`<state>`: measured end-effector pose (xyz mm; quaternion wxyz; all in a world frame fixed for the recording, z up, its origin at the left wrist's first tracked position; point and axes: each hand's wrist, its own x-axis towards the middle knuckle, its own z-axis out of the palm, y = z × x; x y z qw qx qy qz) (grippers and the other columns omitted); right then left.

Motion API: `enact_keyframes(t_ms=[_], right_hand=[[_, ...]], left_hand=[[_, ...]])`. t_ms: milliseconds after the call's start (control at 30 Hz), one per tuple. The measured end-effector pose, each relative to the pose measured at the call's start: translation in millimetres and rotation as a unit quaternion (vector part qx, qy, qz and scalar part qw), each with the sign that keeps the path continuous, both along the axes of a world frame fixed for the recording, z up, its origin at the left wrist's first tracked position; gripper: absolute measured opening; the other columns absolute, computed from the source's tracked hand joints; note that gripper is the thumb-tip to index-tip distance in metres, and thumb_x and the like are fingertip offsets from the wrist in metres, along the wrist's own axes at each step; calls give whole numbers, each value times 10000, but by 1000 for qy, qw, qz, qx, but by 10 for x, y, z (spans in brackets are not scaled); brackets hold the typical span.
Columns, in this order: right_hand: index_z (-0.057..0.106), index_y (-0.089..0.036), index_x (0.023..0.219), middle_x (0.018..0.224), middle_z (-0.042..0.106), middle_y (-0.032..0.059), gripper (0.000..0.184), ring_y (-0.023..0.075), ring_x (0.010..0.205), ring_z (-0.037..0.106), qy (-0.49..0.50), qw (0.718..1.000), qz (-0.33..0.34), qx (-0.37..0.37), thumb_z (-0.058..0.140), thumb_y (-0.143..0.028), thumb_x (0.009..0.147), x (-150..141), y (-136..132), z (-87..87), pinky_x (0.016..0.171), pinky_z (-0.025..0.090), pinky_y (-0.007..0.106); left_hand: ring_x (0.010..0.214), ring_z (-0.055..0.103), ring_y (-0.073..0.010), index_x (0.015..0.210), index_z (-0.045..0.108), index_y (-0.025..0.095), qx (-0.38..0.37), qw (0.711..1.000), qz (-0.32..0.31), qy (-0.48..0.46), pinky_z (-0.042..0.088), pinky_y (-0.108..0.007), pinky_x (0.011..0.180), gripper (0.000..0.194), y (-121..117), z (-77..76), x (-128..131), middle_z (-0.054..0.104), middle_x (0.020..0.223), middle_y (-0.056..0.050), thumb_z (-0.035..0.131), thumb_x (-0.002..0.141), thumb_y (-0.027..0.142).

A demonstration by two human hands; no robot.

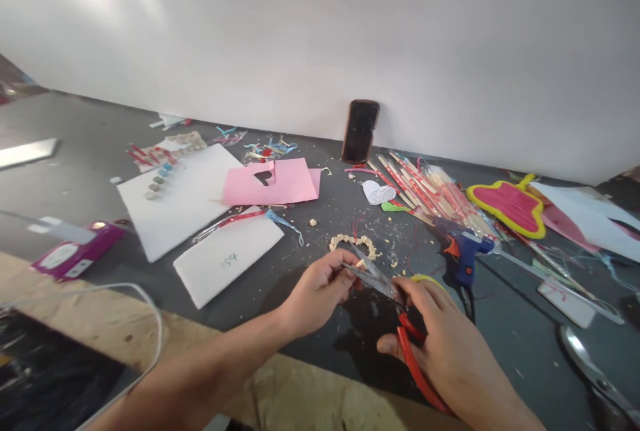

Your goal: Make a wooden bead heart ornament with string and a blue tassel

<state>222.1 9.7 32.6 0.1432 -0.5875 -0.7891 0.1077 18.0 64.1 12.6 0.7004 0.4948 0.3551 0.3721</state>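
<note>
My left hand (323,288) is closed, pinching a short pale stick (360,264) between thumb and fingertips. Red-handled scissors (383,284) are gripped in my right hand (443,334), their blades parted and reaching to the stick at my left fingertips. Just beyond the blades, a heart-shaped ring of small pale pieces (370,246) lies on the dark table. Crumbs and loose bits are scattered around it. A blue hot glue gun (467,258) rests to the right of my right hand, with a yellow loop (425,278) partly hidden behind that hand.
A phone (361,130) leans against the white wall. Wrapped chopsticks (425,188) lie back right, near a pink-and-yellow shape (510,208). Pink paper (270,184) and white boards (227,264) are left of centre. A purple power strip (75,254) sits far left; metal shears (595,371) lie far right.
</note>
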Motion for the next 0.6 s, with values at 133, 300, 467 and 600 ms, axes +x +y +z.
enact_keyframes(t_ms=[133, 300, 467, 600], right_hand=[[443, -222, 1208, 1096, 601, 105, 603, 264, 1014, 591, 11, 1000, 6, -3, 649, -538, 737, -13, -9, -7, 809, 521, 405], [433, -232, 1222, 1112, 600, 106, 607, 259, 1010, 599, 19, 1000, 2, -20, 649, -533, 740, -38, -15, -23, 813, 526, 405], [422, -220, 1243, 1102, 603, 111, 599, 252, 993, 607, 18, 1000, 12, -19, 635, -509, 764, -68, -7, -14, 796, 536, 388], [422, -179, 1257, 1075, 612, 131, 624, 263, 977, 616, -1, 999, 32, 18, 578, -558, 786, -85, -10, 2, 782, 542, 393]], left_hand=[[656, 455, -99, 872, 514, 157, 4, 1000, -20, -8, 323, -212, 571, 299, -4, 22, 11, 510, 709, 11, 541, 853, 454], [629, 441, -96, 809, 521, 153, 18, 1000, -22, 2, 321, -213, 565, 340, -2, 77, 23, 501, 686, 18, 589, 809, 486], [564, 413, -81, 804, 519, 156, -28, 999, -19, -11, 305, -199, 530, 373, -8, 49, 35, 502, 629, 32, 603, 785, 519], [543, 427, -79, 786, 566, 142, -9, 1000, -29, -5, 317, -198, 528, 363, -14, 28, 24, 538, 604, 16, 570, 819, 503]])
